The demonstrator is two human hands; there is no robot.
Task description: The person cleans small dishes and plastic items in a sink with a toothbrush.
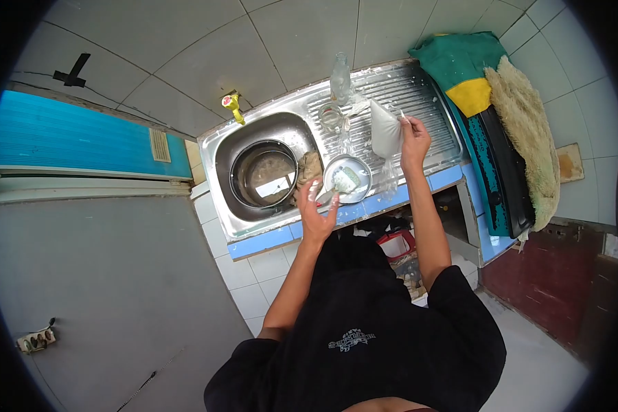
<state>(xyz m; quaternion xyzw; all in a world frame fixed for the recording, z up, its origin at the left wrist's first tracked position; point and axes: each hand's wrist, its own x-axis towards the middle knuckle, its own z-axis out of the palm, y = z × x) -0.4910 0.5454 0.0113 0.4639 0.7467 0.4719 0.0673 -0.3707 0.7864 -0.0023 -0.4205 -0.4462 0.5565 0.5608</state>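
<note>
My right hand [415,141] pinches the top edge of a clear plastic bag of white powder [384,130], which hangs over the ribbed drainboard. Below it stands a round metal bowl [367,187] with white powder and a pale greenish patch inside. My left hand [314,214] is at the bowl's left side, thumb and fingers spread, with white powder on the fingertips. A greyish handle-like piece [325,198] shows between that thumb and the fingers, at the bowl's rim. A crumpled brown cloth [310,168] lies just beyond the left fingertips.
A dark round pan [235,180] with murky water sits in the sink basin [223,147] under a yellow tap [233,108]. Behind the bowl are a glass jar [330,118] and a glass bottle [340,79]. Green cloth [456,58] and a shaggy mat [522,130] drape at right.
</note>
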